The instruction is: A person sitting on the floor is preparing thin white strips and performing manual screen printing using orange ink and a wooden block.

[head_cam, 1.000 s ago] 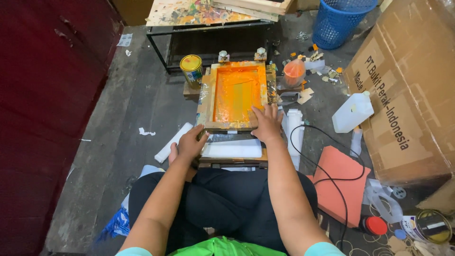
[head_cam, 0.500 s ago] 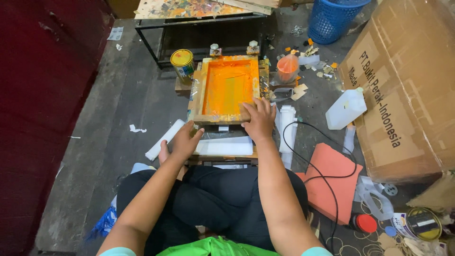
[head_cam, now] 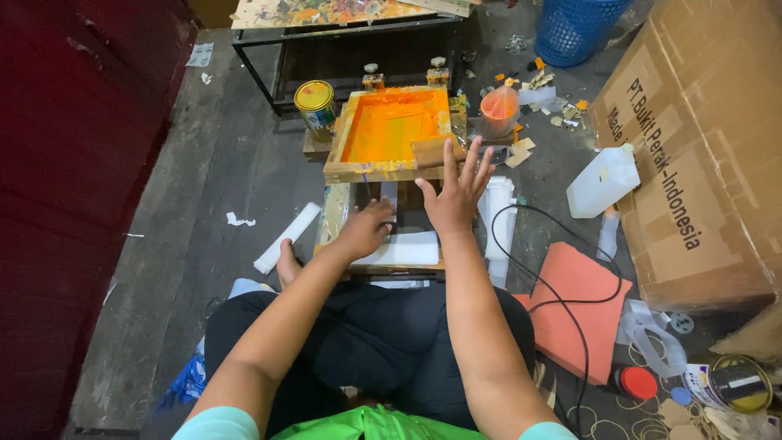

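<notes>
- While seated cross-legged on the grey floor, looks down at a wooden frame (head_cam: pixel 389 132) full of bright orange ink.
- Holds the right hand (head_cam: pixel 456 194) up just in front of the frame's near edge, fingers (head_cam: pixel 450 159) spread wide apart, gripping nothing.
- Keeps that hand close to a brown flat piece at the frame's near right corner; hard to say if touching it or not.
- Rests the left hand (head_cam: pixel 366 230) lower down, just under the near edge of the frame, on or right beside a white sheet (head_cam: pixel 405 249).
- Curls the left fingers inward, maybe onto the sheet's edge; cannot tell from this view if pinching it or only lying on it.
- Sits with the white sheet on a small wooden board, right in front of the knees and below the frame.
- Has a yellow tin can (head_cam: pixel 315 104) just left of the frame, and a small orange bag (head_cam: pixel 499 107) just right of it.
- Has a white jug (head_cam: pixel 603 181) farther right, lying beside a big cardboard box (head_cam: pixel 692 155).
- Has a black cable (head_cam: pixel 562 244) looping over a flat orange-red sheet (head_cam: pixel 580 305) near the right knee.
- Faces a blue basket (head_cam: pixel 578 24) at the far right top and a long white strip (head_cam: pixel 287 238) on the floor to the left.
</notes>
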